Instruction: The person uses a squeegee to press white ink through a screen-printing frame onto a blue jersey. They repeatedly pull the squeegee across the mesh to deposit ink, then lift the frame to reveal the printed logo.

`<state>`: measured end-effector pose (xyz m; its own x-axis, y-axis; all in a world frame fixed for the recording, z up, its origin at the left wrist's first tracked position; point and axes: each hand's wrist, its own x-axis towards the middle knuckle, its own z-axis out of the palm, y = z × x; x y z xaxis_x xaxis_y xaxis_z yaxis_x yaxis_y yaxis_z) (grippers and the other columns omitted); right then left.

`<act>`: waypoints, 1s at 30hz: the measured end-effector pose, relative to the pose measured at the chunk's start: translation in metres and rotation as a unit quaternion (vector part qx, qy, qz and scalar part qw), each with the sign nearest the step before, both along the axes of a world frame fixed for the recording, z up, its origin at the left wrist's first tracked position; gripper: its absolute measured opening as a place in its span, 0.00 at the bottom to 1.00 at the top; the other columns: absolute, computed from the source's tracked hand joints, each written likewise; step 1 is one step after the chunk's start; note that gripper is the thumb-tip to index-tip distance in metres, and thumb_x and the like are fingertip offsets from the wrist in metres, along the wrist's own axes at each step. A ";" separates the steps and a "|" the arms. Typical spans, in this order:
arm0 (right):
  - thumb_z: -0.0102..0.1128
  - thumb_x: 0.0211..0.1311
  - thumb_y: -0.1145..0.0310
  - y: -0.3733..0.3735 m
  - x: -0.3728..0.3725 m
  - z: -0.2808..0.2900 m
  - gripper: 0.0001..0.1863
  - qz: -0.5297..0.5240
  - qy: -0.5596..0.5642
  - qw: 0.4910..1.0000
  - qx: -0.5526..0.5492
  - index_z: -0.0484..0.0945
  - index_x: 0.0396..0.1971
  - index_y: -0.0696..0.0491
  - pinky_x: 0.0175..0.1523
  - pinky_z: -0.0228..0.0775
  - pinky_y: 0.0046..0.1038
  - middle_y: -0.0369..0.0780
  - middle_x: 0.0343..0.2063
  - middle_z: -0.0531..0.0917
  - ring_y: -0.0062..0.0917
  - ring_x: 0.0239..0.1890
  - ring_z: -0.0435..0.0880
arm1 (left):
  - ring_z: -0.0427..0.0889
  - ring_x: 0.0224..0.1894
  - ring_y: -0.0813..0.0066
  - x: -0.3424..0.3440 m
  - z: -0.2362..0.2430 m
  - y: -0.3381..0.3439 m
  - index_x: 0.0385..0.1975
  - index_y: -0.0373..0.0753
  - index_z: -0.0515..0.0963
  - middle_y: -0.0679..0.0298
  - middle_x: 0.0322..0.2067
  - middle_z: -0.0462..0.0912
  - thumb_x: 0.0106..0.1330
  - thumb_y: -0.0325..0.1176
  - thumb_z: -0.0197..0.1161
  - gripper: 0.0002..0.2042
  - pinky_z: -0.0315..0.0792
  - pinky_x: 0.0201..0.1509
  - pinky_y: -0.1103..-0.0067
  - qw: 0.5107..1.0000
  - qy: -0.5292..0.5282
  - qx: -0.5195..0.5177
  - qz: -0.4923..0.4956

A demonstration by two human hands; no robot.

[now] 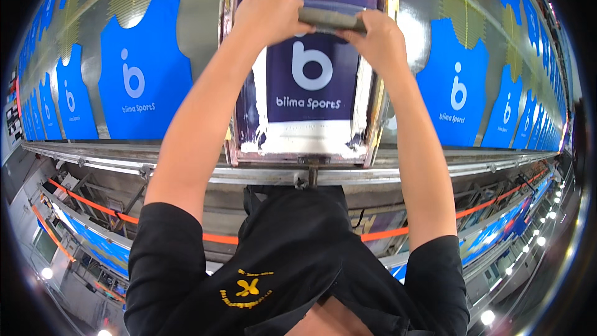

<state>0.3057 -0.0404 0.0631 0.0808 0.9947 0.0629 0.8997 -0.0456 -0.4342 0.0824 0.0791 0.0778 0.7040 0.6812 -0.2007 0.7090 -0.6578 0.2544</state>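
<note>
The squeegee (331,20) is gripped at the far end of the screen-printing frame (231,87), the left hand (270,15) closed over its left end and the right hand (378,36) over its right end. Even pressure should be kept across both ends, and the blade held square to the frame. Blue vest panels (144,71) lie alongside on the table.

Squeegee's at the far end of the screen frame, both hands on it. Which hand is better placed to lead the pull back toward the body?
Neither clearly. The left hand and right hand both grip the squeegee, one at each end, over the screen frame. Slight edge left: it wraps more fully over the handle. A two-handed pull looks likelier.
</note>
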 end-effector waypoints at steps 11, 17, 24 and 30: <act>0.82 0.52 0.52 -0.135 -0.045 0.018 0.22 0.061 0.066 0.993 -0.080 0.84 0.34 0.53 0.43 0.77 0.44 0.44 0.31 0.86 0.44 0.38 0.85 | 0.90 0.38 0.57 -0.056 0.023 -0.133 0.30 0.41 0.88 0.56 0.30 0.89 0.53 0.59 0.78 0.24 0.82 0.40 0.63 0.988 0.035 -0.152 0.000; 0.79 0.57 0.50 0.019 0.014 0.023 0.25 -0.006 0.042 0.997 -0.068 0.84 0.39 0.58 0.45 0.77 0.40 0.48 0.35 0.86 0.45 0.38 0.85 | 0.89 0.34 0.53 0.010 0.025 0.017 0.34 0.42 0.89 0.57 0.26 0.88 0.52 0.65 0.77 0.28 0.80 0.41 0.61 1.000 0.005 -0.024 0.001; 0.84 0.51 0.59 -0.042 -0.012 0.008 0.19 0.009 -0.003 0.999 0.042 0.85 0.36 0.53 0.44 0.76 0.40 0.43 0.33 0.87 0.41 0.38 0.84 | 0.90 0.39 0.57 -0.013 0.009 -0.053 0.32 0.45 0.89 0.60 0.31 0.89 0.54 0.56 0.77 0.20 0.83 0.43 0.63 0.998 -0.042 0.047 0.017; 0.85 0.39 0.68 -0.201 -0.075 0.011 0.22 0.028 0.051 0.998 0.036 0.83 0.36 0.53 0.43 0.75 0.41 0.40 0.32 0.85 0.40 0.38 0.84 | 0.87 0.37 0.61 -0.080 0.009 -0.212 0.27 0.45 0.86 0.64 0.27 0.86 0.43 0.46 0.82 0.16 0.83 0.41 0.65 0.998 -0.055 -0.033 0.023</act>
